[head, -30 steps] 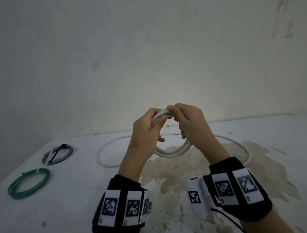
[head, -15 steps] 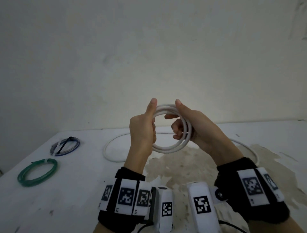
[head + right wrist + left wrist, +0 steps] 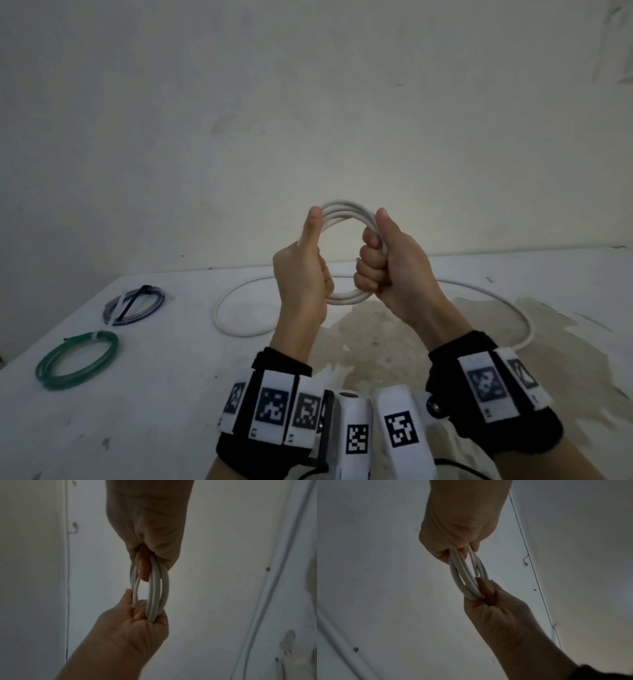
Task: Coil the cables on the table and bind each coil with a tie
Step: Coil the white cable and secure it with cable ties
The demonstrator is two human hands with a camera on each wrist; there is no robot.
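We hold the white cable coil (image 3: 344, 219) up above the bench (image 3: 144, 404), left hand (image 3: 301, 274) and right hand (image 3: 394, 270) each clamped on opposite sides so the loops stay stacked. Its loose tail (image 3: 239, 329) trails on the bench, probably awaiting more winding.

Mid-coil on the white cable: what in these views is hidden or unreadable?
- White cable: both ends unseen; head view, left hand and right hand cover the grip sections.
- Its loose run on the table: partly behind the forearms.
- Blue coil: black tie's fastening too small.
- Wrist views: dim, only hands and loops.
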